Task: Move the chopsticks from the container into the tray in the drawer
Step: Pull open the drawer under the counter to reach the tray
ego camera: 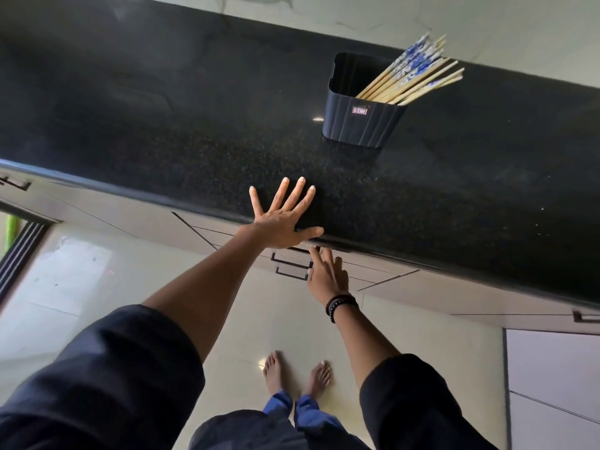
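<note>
A dark ribbed container [360, 125] stands on the black counter [194, 125], far right of centre. Several wooden chopsticks [412, 76] with blue-and-white patterned tops lean out of it toward the upper right. My left hand [282, 219] lies flat on the counter's front edge, fingers spread straight. Just below the edge, my right hand [326, 274] reaches with straight fingers toward the dark handles [290, 264] of the shut drawers under the counter. It holds nothing. The tray inside the drawer is hidden.
Pale cabinet fronts [422, 297] run under the counter. A light tiled floor [97, 287] lies below, with my bare feet at the bottom centre. A pale wall rises behind the counter. A dark door frame [22, 251] sits at the left.
</note>
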